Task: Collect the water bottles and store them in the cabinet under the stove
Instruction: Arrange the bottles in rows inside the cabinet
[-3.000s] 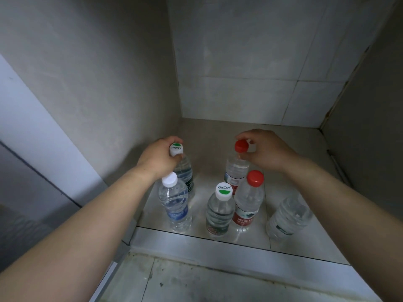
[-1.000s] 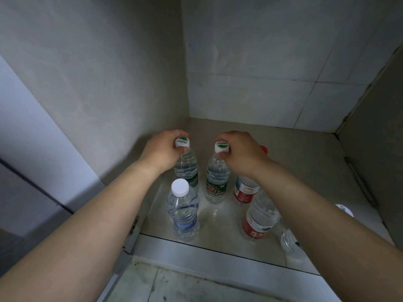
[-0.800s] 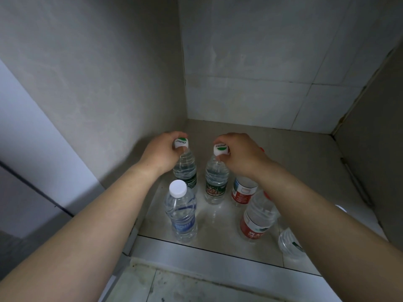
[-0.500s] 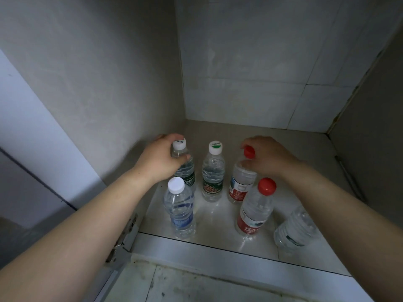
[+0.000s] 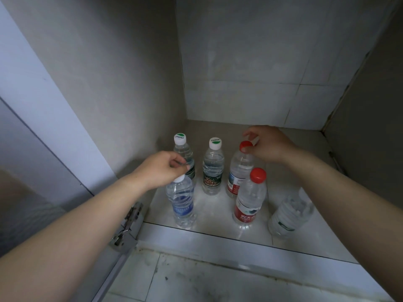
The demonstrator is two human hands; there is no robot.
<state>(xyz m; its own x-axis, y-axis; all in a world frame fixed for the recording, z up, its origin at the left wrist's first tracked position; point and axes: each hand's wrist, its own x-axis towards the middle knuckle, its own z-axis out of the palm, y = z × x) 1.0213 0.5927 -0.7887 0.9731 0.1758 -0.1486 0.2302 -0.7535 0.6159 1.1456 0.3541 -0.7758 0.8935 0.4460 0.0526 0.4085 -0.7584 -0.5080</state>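
Several clear water bottles stand on the cabinet floor (image 5: 218,234). At the back are a green-and-white-capped bottle (image 5: 181,151), a second one (image 5: 214,168) and a red-capped bottle (image 5: 239,171). In front stand a blue-label bottle (image 5: 182,202), a red-label bottle (image 5: 250,199) and a bottle (image 5: 287,216) partly hidden under my right forearm. My left hand (image 5: 160,170) hovers with loosely curled fingers just above the blue-label bottle's white cap, holding nothing. My right hand (image 5: 267,143) pinches the back red cap between thumb and fingers.
The cabinet has a grey left wall (image 5: 122,88), a tiled back wall (image 5: 244,73) and a right wall (image 5: 375,118). A metal door hinge (image 5: 127,225) sits at the front left, beside the raised sill (image 5: 218,245). The dirty floor tile (image 5: 207,280) lies in front.
My left hand let go of the back-left bottle and drew back over the blue-label bottle. My right hand moved the second green-capped bottle to the back row, then took the back red cap.
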